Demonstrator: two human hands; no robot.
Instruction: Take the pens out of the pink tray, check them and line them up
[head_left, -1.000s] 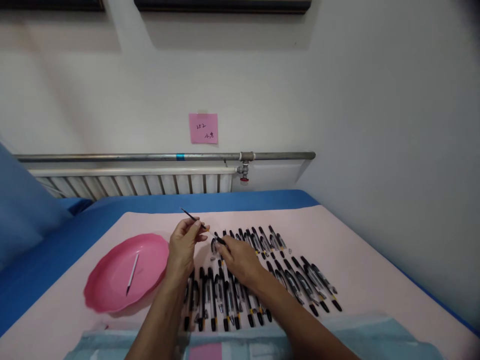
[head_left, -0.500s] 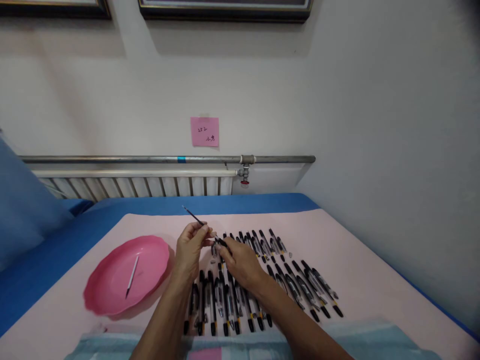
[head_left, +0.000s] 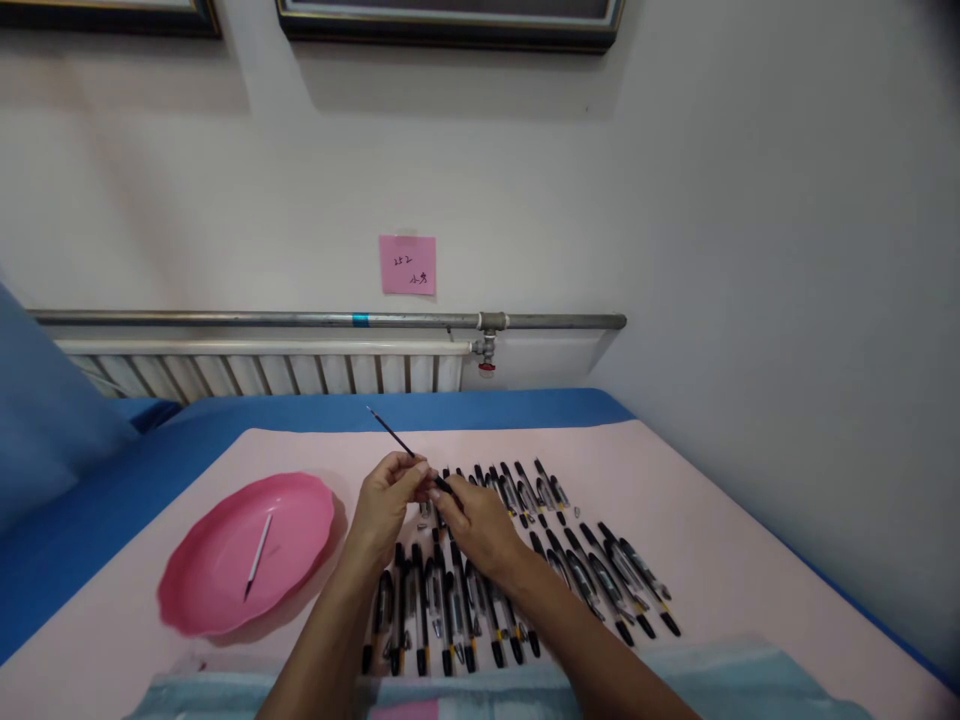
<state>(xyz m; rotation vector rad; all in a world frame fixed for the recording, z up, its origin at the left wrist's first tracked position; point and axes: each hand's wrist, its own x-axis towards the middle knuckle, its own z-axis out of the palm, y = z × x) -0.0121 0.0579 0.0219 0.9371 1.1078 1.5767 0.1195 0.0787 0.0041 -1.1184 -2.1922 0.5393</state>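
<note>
My left hand (head_left: 385,505) pinches a thin dark pen refill (head_left: 391,432), its tip pointing up and to the left. Close against it, my right hand (head_left: 484,525) is closed around a pen barrel (head_left: 444,486), of which only a short black part shows. The fingers of both hands meet, and where refill and barrel come together is covered by them. Below and around the hands lie several black-and-clear pens (head_left: 420,610) in rows, with loose caps and small metal-looking tips among them.
A pink scalloped dish (head_left: 176,600) on the left holds one white refill (head_left: 259,555). The pink table cover (head_left: 720,580) lies over a blue surface (head_left: 480,407). Behind are a radiator (head_left: 300,372), a metal pipe (head_left: 292,319) and a pink note (head_left: 407,265) on the wall.
My left hand has shifted right, up against my right hand, carrying the refill. The gap between refill and barrel has closed. The view has moved slightly.
</note>
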